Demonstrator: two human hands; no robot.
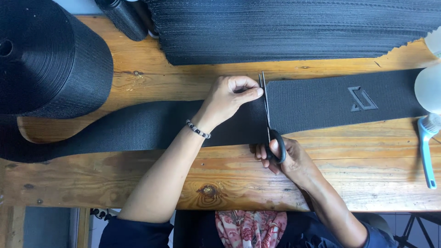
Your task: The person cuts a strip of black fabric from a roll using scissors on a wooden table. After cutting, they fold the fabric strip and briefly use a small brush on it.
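Band [151,126]: wide black woven strip, lying flat across the bench [229,177] from the roll at far left to the right edge. I judge it is laid flat and drawn straight so the cut runs square across its width

Emblem [363,98]: raised angular mark on the band, right of the cut line, so I take that part to be the piece coming off

Scissors [267,115]: black handles, blades closed or nearly so, lying straight across the band from near edge to far edge, tips just past the far edge

Right hand [289,160]: fingers curled through the scissor loops, gripping them at the near edge of the band; wrist rests on the bench, I judge for a steady line

Left hand [227,98]: fingers bent, thumb and knuckles pressing the band down just left of the blades; it pins rather than grasps, I judge to keep the cloth from shifting. Beaded bracelet [198,130] on that wrist

Roll [48,57]: big black spool at upper left, feeding the band

Stack [294,27]: pile of cut black pieces along the far side, well apart from the hands

Brush [427,147]: pale blue handle, at the right edge, beside a white rounded object [428,89] that I cannot identify

Bench: bare knotted wood, near edge toward me
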